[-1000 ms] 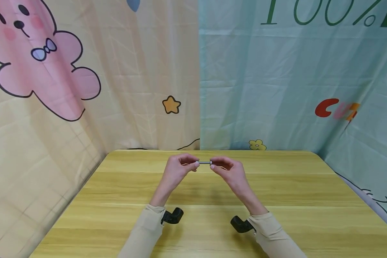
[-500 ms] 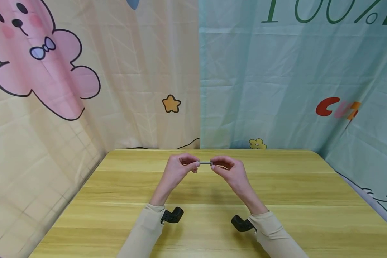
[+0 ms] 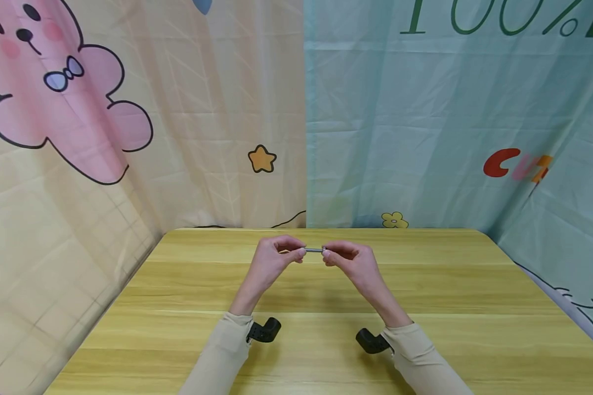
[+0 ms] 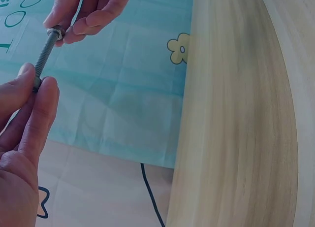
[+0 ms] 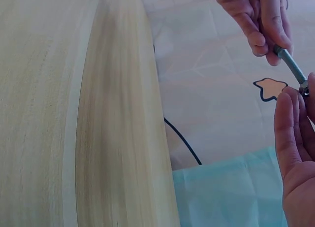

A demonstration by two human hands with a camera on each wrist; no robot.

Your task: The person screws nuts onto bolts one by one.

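A grey metal bolt [image 3: 314, 250] with a threaded shank is held level above the table, spanning both hands. My left hand [image 3: 274, 261] pinches its head end between thumb and fingertips. At the other end, a hex nut [image 4: 57, 32] sits around the shank, and my right hand [image 3: 354, 264] pinches it with thumb and fingers. The right wrist view shows the nut [image 5: 304, 88] partly covered by the fingertips. Between the hands the threaded shank [image 5: 293, 67] lies bare. Fingers mostly cover the bolt's head.
Below the hands stretches a wood-grain table [image 3: 296, 351], its back edge close behind them. Printed cloth curtains [image 3: 227, 109] hang behind and at both sides. A black wrist mount [image 3: 265, 330] juts from the left sleeve, another black mount [image 3: 372, 341] from the right.
The right fingers have shifted around the nut and are curled further in. My left hand stays nearly still on the bolt's head end.
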